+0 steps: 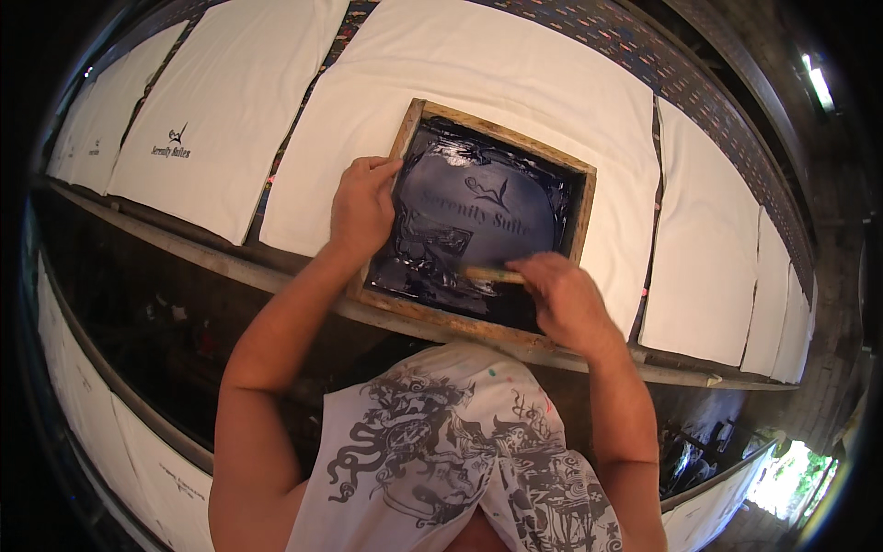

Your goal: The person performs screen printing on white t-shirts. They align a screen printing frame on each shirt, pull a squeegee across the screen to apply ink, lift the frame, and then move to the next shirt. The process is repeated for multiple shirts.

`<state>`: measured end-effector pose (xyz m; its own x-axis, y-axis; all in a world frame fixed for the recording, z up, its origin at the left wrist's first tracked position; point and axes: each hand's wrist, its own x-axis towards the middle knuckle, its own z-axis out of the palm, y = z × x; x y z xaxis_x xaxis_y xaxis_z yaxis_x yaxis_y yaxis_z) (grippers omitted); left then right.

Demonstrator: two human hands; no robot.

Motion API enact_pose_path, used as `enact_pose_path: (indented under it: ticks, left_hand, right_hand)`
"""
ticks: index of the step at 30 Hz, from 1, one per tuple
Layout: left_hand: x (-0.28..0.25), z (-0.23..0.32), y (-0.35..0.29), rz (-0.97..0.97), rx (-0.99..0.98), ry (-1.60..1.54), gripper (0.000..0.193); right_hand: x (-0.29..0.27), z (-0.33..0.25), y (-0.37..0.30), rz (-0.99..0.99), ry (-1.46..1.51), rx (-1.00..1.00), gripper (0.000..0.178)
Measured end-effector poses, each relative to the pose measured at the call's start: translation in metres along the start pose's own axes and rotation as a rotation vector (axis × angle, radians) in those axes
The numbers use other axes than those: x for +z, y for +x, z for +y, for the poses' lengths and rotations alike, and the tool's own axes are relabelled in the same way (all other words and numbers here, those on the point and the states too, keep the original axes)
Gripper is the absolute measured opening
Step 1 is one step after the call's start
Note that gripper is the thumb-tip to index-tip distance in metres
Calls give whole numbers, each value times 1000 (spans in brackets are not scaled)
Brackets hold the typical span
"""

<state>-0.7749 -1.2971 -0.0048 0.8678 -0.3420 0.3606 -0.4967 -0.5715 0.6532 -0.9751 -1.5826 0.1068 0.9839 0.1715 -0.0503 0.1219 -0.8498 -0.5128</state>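
A wooden-framed printing screen (501,143) lies tilted on a white cloth (349,120), its mesh coated with dark ink (441,299) that is thickest along the edges. A dark logo shows through the mesh's middle. My left hand (364,204) grips the frame's left side, fingers closed over the wood. My right hand (563,294) is closed on a squeegee (494,274) with a yellowish wooden edge, over the near part of the mesh. Part of the squeegee is hidden by the hand and slightly blurred.
White cloths lie in a row along the table; the left one (216,110) bears a dark printed logo, and a plain one (699,230) lies to the right. The table's near edge (303,281) runs in front of me. Another row of white cloths (120,423) is at lower left.
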Motion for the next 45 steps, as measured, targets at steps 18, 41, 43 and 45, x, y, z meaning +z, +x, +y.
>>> enact_pose_path:
  ticks: [18, 41, 43, 45]
  left_hand:
    - [1, 14, -3, -9, -32, 36, 40]
    - [0, 17, -4, 3, -46, -7, 41]
    - [0, 17, -4, -2, -55, 6, 40]
    - [0, 18, -4, -1, -61, 15, 40]
  right_hand:
    - [49, -1, 65, 189, -173, -230, 58]
    - [-18, 39, 153, -4, -73, -42, 56]
    - [-6, 40, 156, 47, -99, -251, 54]
    - [1, 37, 159, 45, -111, -405, 52]
